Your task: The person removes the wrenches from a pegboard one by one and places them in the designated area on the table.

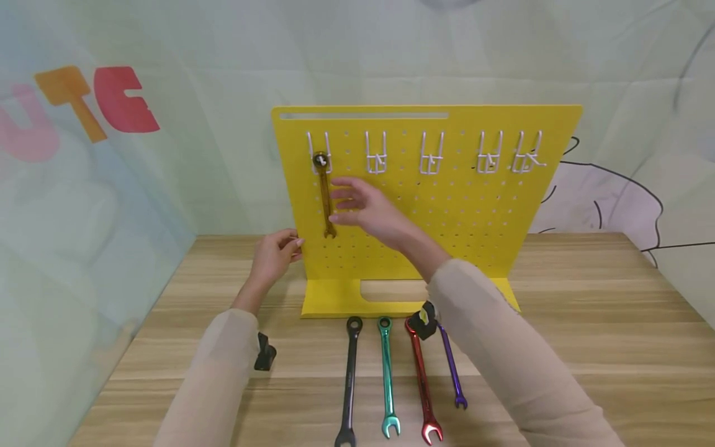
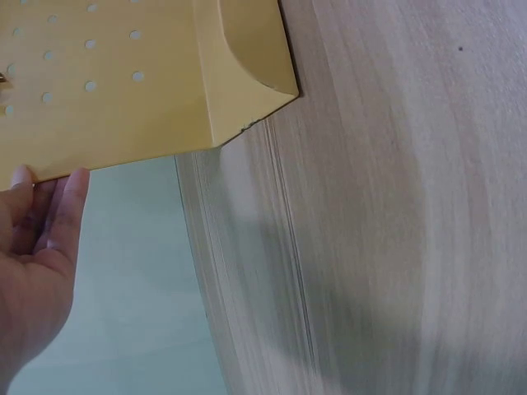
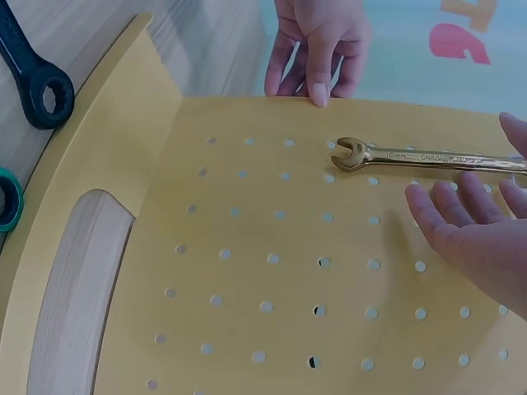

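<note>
A yellow pegboard (image 1: 469,217) stands upright on the table. My left hand (image 1: 274,256) pinches its left edge, thumb in front and fingers behind, as the right wrist view also shows. From the leftmost white hook (image 1: 310,143) a gold combination wrench (image 1: 326,202) hangs by its ring end, open jaw down. My right hand (image 1: 371,211) is just right of that wrench, fingers spread and loosely bent, with nothing gripped. In the right wrist view the gold wrench (image 3: 436,159) lies against the board beside my fingertips.
Several other white hooks, among them one near the middle (image 1: 430,162), line the board's upper part. Before its base lie a black wrench (image 1: 350,379), a green wrench (image 1: 387,375), a red wrench (image 1: 422,382) and a purple wrench (image 1: 451,366), partly behind my right sleeve.
</note>
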Demonstrator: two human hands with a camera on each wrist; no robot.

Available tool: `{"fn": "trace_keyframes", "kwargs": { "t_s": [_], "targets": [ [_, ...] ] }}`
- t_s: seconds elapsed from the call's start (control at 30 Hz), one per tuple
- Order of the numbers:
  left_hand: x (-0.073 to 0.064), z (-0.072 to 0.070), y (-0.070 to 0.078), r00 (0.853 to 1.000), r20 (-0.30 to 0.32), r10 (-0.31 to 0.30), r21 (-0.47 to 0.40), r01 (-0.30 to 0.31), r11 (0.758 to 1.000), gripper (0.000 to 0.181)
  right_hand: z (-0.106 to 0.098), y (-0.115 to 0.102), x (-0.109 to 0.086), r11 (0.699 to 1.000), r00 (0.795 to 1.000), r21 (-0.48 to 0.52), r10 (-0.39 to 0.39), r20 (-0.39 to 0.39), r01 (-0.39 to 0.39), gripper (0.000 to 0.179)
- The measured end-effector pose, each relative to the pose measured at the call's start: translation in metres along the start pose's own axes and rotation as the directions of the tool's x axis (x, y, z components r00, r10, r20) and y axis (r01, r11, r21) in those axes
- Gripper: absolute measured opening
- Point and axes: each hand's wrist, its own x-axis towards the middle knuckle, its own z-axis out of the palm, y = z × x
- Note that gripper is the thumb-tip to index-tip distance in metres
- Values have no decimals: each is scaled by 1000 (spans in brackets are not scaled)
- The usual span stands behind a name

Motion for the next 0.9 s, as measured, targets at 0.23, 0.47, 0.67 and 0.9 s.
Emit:
{"fn": "trace_keyframes", "kwargs": {
  "t_s": [0.23, 0.47, 0.67, 0.9],
  "targets": [
    [1, 0, -1, 1000, 9, -1, -13, 2, 1000, 23, 1, 0, 3, 999, 1000, 32, 1, -3, -1, 61],
    [2, 0, 0, 1000, 13, -3, -17, 3, 1000, 24, 2, -1, 4, 998, 1000, 58, 15, 4, -15, 59],
    [1, 0, 0, 1000, 13, -1, -14, 1, 1000, 24, 2, -3, 6, 997, 1000, 75, 16, 4, -16, 58],
    [2, 0, 1, 1000, 12, 13, -3, -13, 1000, 23, 5, -3, 7, 994, 1000, 110, 18, -6, -18, 57]
  ]
}}
